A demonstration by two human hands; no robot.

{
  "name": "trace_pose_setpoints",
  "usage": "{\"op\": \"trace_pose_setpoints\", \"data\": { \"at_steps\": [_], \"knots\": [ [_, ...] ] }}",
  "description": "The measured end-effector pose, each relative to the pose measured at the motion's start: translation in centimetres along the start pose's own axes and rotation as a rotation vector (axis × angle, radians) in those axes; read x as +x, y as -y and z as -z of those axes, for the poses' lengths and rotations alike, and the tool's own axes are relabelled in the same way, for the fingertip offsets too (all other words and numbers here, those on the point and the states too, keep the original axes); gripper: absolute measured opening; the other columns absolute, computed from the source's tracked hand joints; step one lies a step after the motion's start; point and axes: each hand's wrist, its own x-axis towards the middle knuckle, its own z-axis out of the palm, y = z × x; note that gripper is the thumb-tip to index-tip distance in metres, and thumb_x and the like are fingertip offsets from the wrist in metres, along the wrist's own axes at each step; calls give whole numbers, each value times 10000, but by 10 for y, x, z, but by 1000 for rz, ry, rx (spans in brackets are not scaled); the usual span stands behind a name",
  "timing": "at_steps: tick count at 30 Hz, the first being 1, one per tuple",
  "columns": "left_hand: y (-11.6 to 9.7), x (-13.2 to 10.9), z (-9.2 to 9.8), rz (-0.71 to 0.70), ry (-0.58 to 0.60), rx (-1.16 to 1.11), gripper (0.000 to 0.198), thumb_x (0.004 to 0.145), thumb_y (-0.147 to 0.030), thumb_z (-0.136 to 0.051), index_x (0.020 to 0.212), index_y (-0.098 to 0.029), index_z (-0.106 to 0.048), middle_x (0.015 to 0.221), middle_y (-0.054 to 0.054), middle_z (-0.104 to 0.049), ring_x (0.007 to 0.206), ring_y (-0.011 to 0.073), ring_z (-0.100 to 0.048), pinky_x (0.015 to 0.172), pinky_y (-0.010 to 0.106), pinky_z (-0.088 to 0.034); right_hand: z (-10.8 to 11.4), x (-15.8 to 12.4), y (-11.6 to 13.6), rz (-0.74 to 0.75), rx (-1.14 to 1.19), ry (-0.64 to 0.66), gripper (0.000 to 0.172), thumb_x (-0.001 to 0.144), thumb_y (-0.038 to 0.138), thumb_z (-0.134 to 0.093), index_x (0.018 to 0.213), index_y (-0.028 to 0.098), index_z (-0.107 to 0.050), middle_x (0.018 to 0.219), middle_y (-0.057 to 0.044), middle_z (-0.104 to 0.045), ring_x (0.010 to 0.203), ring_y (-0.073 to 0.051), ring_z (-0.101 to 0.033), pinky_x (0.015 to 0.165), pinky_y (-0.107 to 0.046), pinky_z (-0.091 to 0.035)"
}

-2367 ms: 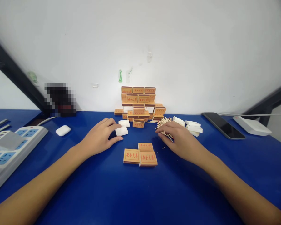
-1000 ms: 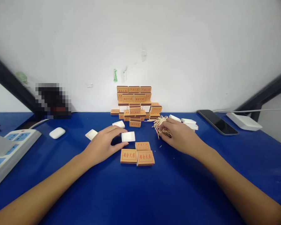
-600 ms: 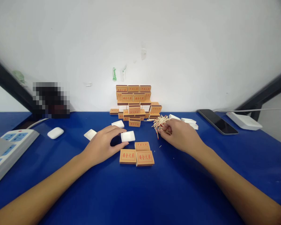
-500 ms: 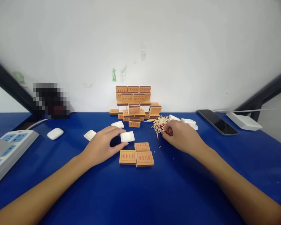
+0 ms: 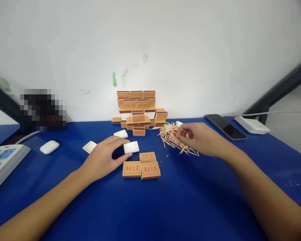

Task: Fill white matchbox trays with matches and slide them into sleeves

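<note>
My left hand point(image 5: 104, 157) steadies a small white matchbox tray point(image 5: 131, 147), thumb at its near edge and index finger at its far left corner. The tray looks bare inside. Over a loose pile of red-tipped matches point(image 5: 169, 135), my right hand point(image 5: 199, 139) has its fingers curled into a pinch at the matches; how many it grips is hidden. Three orange matchboxes point(image 5: 151, 169) lie flat in front of the tray. Two more white trays, a far one point(image 5: 120, 134) and a left one point(image 5: 89, 147), rest near my left hand.
A stacked structure of matchboxes point(image 5: 136, 104) stands against the wall. A phone point(image 5: 225, 127) and a white device point(image 5: 252, 125) lie to the right. At the left are a white earbud case point(image 5: 49, 147) and a power strip point(image 5: 8, 164).
The view has turned a little to the right. My right hand has shifted right across the match pile, showing more loose matches. My left hand keeps its place at the tray.
</note>
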Motion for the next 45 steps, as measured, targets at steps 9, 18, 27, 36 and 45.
{"op": "trace_pose_setpoints", "data": {
  "at_steps": [9,18,27,36,45],
  "knots": [
    [1,0,-1,1,1,-7,305,984,-411,-684,1224,-224,-697,1179,79,-741,1078,259,-703,956,438,-583,-5,1,6,9,182,37,241,950,416,-579,818,226,-649,719,-22,-698,602,-164,-595,536,-311,-430],
    [2,-1,-2,-7,-1,-2,317,982,-410,-694,1237,-222,-692,1193,77,-738,1097,259,-703,969,434,-582,-24,1,14,9,189,48,122,940,259,-602,984,220,-710,796,-24,-727,635,-167,-613,573,-311,-443],
    [2,0,-2,-19,-2,-1,305,981,-392,-703,1228,-213,-697,1180,78,-736,1096,257,-700,971,429,-576,-28,2,25,18,17,38,142,914,247,-683,775,219,-679,781,-26,-716,720,-194,-634,609,-315,-413],
    [4,-1,-3,-46,-16,4,293,977,-375,-714,1218,-210,-696,1164,83,-738,1075,252,-703,952,423,-580,-28,-2,21,-55,-154,171,261,994,284,-564,742,216,-563,728,-39,-663,616,-178,-567,573,-318,-332],
    [3,-3,-3,-42,-28,-27,312,949,-322,-754,1230,-199,-696,1170,79,-743,1080,247,-714,956,422,-596,-25,2,51,220,-155,86,161,1061,271,-501,980,182,-609,997,-88,-691,831,-204,-637,690,-331,-451]
  ]
}}
